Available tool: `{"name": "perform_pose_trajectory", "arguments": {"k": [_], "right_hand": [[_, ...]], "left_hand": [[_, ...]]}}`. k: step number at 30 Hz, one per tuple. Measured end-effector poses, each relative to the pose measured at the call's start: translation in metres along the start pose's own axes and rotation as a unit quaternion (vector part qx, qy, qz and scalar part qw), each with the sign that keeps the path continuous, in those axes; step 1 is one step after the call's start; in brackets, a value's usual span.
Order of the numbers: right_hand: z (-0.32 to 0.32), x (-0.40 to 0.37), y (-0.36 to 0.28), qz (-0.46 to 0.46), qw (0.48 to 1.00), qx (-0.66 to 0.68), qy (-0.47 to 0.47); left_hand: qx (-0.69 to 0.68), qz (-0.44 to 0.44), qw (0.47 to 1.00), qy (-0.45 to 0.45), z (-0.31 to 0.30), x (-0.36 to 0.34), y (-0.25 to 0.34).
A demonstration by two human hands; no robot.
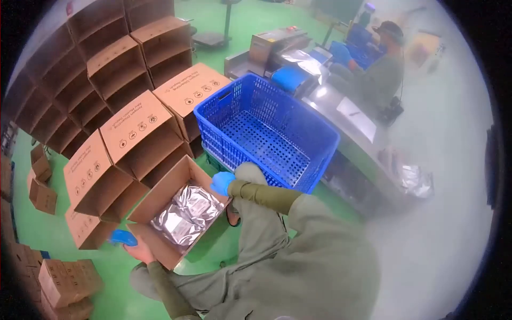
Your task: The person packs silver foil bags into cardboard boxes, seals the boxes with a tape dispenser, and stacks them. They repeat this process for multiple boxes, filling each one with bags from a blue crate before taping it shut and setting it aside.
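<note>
An open cardboard box (152, 246) holds shiny silver packets (188, 214) and stands tilted in front of my body. My right hand (221, 184), in a blue glove, is closed at the box's upper right edge. My left hand (132, 245) is beside the lower left corner of the same box. Blue material covers its fingers and bare skin shows behind them; the fingers are blurred, so their grip is unclear. Just beyond my right hand is a blue plastic crate (266, 136) with no contents visible inside.
Open cardboard boxes (133, 125) are stacked at the left, with closed cartons (66, 280) at the lower left. A metal machine (277, 45) stands beyond the crate. At the right, a person (386, 72) sits beside a metal table (346, 114). The floor (213, 256) is green.
</note>
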State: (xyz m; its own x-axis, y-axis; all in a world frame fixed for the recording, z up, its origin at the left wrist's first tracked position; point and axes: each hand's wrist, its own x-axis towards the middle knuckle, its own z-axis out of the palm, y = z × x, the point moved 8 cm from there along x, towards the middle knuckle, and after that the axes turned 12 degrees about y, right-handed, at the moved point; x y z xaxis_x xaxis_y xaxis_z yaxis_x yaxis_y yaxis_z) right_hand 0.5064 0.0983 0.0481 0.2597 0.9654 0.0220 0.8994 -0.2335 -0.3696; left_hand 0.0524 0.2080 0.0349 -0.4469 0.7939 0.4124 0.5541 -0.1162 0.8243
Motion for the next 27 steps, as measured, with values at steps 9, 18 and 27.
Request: {"name": "perform_pose_trajectory", "arguments": {"k": [9, 18, 27], "right_hand": [[-0.068, 0.0, -0.027, 0.01, 0.985, 0.135, 0.105], [-0.372, -0.061, 0.322, 0.375, 0.738, -0.053, 0.559], [-0.374, 0.003, 0.34, 0.222, 0.775, 0.459, 0.373]], "left_hand": [[-0.048, -0.097, 0.992, -0.065, 0.01, 0.018, -0.064], [-0.054, -0.118, 0.988, -0.086, 0.005, 0.011, -0.055], [0.058, -0.042, 0.997, -0.032, -0.002, 0.017, -0.029]]}}
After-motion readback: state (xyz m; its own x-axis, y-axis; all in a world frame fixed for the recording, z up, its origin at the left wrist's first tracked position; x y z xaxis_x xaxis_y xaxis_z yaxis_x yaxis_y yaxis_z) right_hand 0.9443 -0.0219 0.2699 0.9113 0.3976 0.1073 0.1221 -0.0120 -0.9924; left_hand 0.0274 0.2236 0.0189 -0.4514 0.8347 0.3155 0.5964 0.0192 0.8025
